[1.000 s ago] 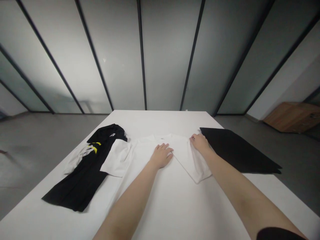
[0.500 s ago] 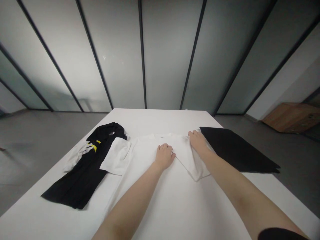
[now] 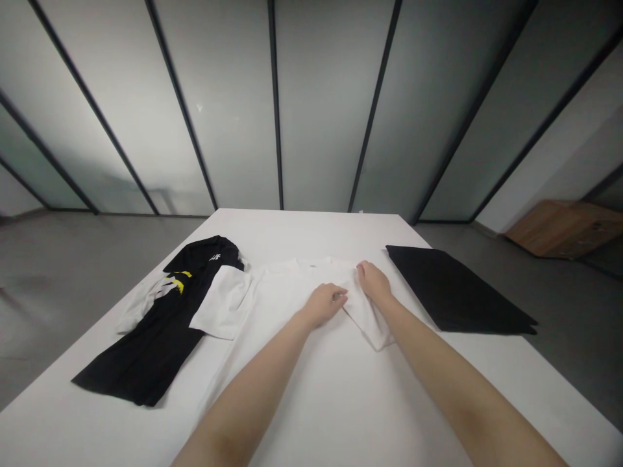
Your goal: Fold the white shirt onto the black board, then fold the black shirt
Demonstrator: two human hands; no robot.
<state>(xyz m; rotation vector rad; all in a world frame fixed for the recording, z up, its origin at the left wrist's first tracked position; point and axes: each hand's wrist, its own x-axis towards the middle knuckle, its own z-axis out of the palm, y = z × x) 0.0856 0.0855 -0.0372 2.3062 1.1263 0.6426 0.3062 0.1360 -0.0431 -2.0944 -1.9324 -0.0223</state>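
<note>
White T-shirt (image 3: pixel 277 305) lies spread on a white table (image 3: pixel 302 227), collar at the far side, and both of the person's hands rest on its upper right part, as seen from the head camera. Left hand (image 3: pixel 324 305) sits on the shirt's chest with its fingers pressed together and curled, their tips at the edge of a folded flap (image 3: pixel 370 324), apparently pinching the cloth there. Right hand (image 3: pixel 374 282) lies just beyond, near the collar, its fingers also drawn together over the gathered fabric, which bunches beneath them. The two hands are close but not touching, with a narrow gap of shirt between them. The flap runs from under the right hand down to a pointed corner nearer the person. On the shirt's other side, a sleeve (image 3: pixel 224 301) is folded in, its edge lying against a black T-shirt (image 3: pixel 146 350) with yellow and white markings, which lies on the table to the left. To the right, near the right hand but apart from it, lies a flat black cloth (image 3: pixel 452 292). Beyond the table stand frosted glass panels (image 3: pixel 326 97) in dark frames, and a wooden cabinet (image 3: pixel 564 227) sits at the far right — on a grey floor (image 3: pixel 574 311).
</note>
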